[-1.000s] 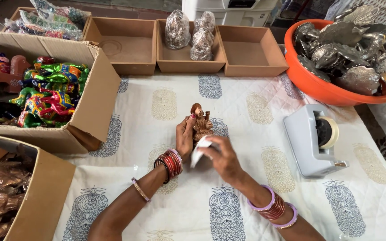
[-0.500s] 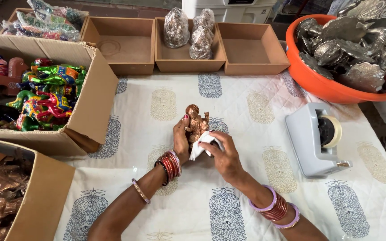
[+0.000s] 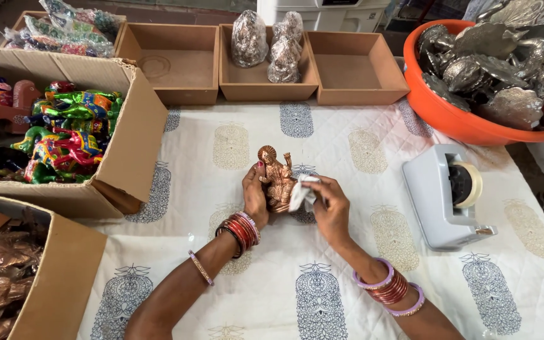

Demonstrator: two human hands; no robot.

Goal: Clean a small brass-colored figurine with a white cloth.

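Setting: white quilted cloth with grey-blue and tan leaf prints covers the tabletop (image 3: 360,151), seen from above.
Figurine: a small copper-coloured seated figurine (image 3: 276,177) with a round halo behind its head, held upright just above the cloth near the middle of the tabletop.
Left hand: the left hand (image 3: 254,196) is curled around the figurine's left side and base, fingers closed on it, red bangles at the wrist.
Right hand: the right hand (image 3: 328,204) is closed on a small white cloth (image 3: 300,192), pressing it against the figurine's right side.
Which way it points: the long axis runs from base to halo, lying along the picture's up-down line, with the halo end away from the person and the base near the palms. The front seems to face up towards the camera, though fine detail is too small to be sure.
Around it: a grey tape dispenser (image 3: 442,198) sits to the right; an orange tub (image 3: 448,116) of silvery metal pieces at far right; three shallow brown trays (image 3: 266,88) along the far edge, the middle one holding wrapped figures; a cardboard box (image 3: 130,141) of bright painted toy animals at left; another box (image 3: 64,277) of wrapped copper pieces at lower left.
Risk: the hold is one-handed and low on the piece, so a hard rub from the cloth could twist it out of the fingers and drop it.
Risk: thin raised parts near the halo could snag the cloth and bend.
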